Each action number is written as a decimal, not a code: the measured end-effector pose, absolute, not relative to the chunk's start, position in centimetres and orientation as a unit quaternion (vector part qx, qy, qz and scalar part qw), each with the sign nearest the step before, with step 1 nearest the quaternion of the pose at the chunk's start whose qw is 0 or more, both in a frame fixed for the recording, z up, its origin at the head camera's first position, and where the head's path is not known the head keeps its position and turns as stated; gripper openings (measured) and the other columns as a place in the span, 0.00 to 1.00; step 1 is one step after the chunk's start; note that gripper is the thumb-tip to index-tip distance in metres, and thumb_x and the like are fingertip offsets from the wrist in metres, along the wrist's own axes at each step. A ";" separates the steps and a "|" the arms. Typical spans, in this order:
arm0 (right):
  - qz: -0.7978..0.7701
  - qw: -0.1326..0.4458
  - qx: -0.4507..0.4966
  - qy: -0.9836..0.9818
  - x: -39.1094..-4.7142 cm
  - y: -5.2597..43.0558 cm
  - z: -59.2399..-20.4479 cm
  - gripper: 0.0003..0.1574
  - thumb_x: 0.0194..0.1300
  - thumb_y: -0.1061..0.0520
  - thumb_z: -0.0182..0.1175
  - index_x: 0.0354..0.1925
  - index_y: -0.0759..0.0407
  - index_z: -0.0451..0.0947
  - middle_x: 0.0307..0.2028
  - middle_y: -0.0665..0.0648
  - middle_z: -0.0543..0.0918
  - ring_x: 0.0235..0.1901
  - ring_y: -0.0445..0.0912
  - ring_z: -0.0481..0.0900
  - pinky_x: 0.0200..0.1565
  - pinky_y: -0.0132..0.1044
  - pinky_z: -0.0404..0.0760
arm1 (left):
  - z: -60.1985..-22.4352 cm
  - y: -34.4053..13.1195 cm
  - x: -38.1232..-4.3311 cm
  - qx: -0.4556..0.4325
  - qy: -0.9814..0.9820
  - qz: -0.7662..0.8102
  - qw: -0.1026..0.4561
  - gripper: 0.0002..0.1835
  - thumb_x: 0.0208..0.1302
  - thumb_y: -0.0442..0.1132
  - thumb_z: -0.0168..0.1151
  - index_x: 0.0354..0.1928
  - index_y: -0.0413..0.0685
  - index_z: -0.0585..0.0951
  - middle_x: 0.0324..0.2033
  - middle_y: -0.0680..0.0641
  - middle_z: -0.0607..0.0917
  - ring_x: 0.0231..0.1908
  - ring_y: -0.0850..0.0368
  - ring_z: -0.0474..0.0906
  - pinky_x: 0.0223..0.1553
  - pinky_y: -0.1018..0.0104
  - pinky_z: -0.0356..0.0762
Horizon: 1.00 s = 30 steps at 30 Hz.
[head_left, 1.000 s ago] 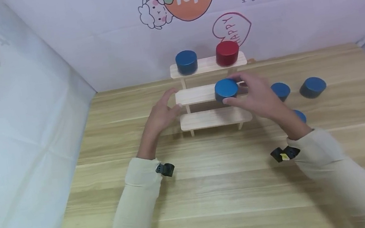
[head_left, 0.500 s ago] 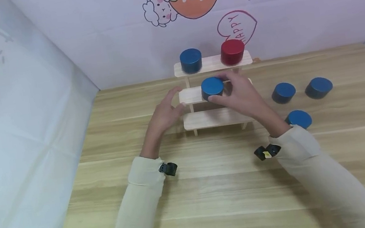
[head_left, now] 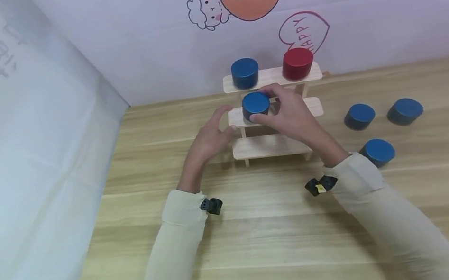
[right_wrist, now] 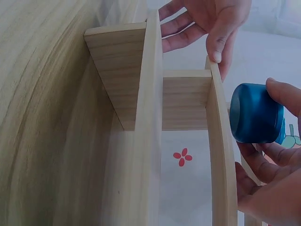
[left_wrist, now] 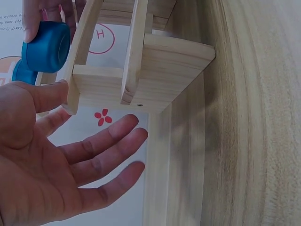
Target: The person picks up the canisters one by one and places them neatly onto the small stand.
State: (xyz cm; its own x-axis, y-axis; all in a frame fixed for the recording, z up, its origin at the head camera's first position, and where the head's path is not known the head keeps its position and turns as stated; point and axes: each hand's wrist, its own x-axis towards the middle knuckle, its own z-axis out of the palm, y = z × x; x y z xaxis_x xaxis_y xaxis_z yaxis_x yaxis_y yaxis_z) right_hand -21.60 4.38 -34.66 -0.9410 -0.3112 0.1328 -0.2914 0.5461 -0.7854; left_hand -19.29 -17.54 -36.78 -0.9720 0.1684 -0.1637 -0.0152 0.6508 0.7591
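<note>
My right hand (head_left: pixel 291 114) pinches a blue round tin (head_left: pixel 255 103) between thumb and fingers, upright close over the left part of the middle shelf. In the right wrist view the base of this tin (right_wrist: pixel 254 113) is right by the shelf board (right_wrist: pixel 221 155). My left hand (head_left: pixel 209 139) holds the left end of the three-tier wooden stand (head_left: pixel 268 145), thumb at the front edge of the middle shelf and index finger at its back edge. Its other fingers (left_wrist: pixel 108 165) stretch out below that shelf in the left wrist view.
Another blue tin (head_left: pixel 245 74) and a red tin (head_left: pixel 297 63) stand on the top shelf. Three blue tins sit on the table right of the stand, the closest blue tin (head_left: pixel 378 152) beside my right sleeve. A printed white cloth (head_left: pixel 151 49) hangs behind.
My right hand has carried the blue tin leftward along the middle shelf, from its right part to its left. The left hand keeps its hold on the stand; the head view has shifted slightly.
</note>
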 end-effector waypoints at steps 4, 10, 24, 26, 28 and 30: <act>-0.449 0.011 -0.170 0.877 -21.7 4.2 -34.8 0.43 0.60 0.46 0.73 0.67 0.59 0.69 0.61 0.60 0.75 0.59 0.55 0.71 0.60 0.52 0.72 | -36.7 -17.3 -19.4 0.046 0.902 0.415 0.111 0.31 0.76 0.48 0.52 0.77 0.68 0.57 0.46 0.43 0.82 0.30 0.48 0.79 0.27 0.58 0.69; -0.438 0.013 -0.159 0.885 -21.7 3.6 -35.3 0.44 0.59 0.46 0.74 0.67 0.59 0.70 0.61 0.60 0.76 0.61 0.55 0.70 0.62 0.54 0.69 | -36.7 -17.2 -19.3 0.042 0.902 0.415 0.114 0.31 0.76 0.49 0.52 0.77 0.67 0.57 0.48 0.43 0.82 0.35 0.48 0.80 0.30 0.57 0.70; -0.387 -0.041 -0.175 0.905 -21.2 2.6 -36.0 0.44 0.57 0.47 0.75 0.66 0.60 0.72 0.59 0.62 0.77 0.63 0.58 0.66 0.65 0.57 0.61 | -36.5 -17.0 -19.0 0.033 0.909 0.400 0.109 0.30 0.77 0.48 0.51 0.77 0.66 0.57 0.44 0.43 0.83 0.31 0.50 0.78 0.26 0.60 0.66; -0.373 -0.035 -0.175 0.911 -21.1 2.7 -35.9 0.45 0.57 0.46 0.76 0.67 0.61 0.71 0.61 0.63 0.76 0.65 0.59 0.64 0.66 0.59 0.57 | -36.6 -17.0 -19.0 0.034 0.910 0.399 0.109 0.30 0.77 0.48 0.51 0.77 0.65 0.57 0.43 0.43 0.83 0.31 0.50 0.78 0.26 0.60 0.66; -0.362 -0.035 -0.176 0.915 -21.0 2.8 -35.9 0.45 0.57 0.46 0.76 0.67 0.60 0.71 0.62 0.63 0.76 0.66 0.59 0.63 0.67 0.60 0.54 | -36.6 -17.0 -19.1 0.034 0.909 0.400 0.111 0.31 0.77 0.49 0.51 0.77 0.66 0.57 0.43 0.43 0.83 0.31 0.49 0.78 0.25 0.60 0.66; -0.359 -0.038 -0.180 0.915 -20.9 2.9 -35.8 0.45 0.57 0.47 0.76 0.67 0.60 0.72 0.61 0.62 0.76 0.66 0.58 0.63 0.67 0.61 0.54 | -36.6 -17.1 -19.1 0.035 0.909 0.400 0.112 0.31 0.77 0.49 0.51 0.77 0.67 0.56 0.43 0.44 0.83 0.31 0.49 0.78 0.24 0.61 0.66</act>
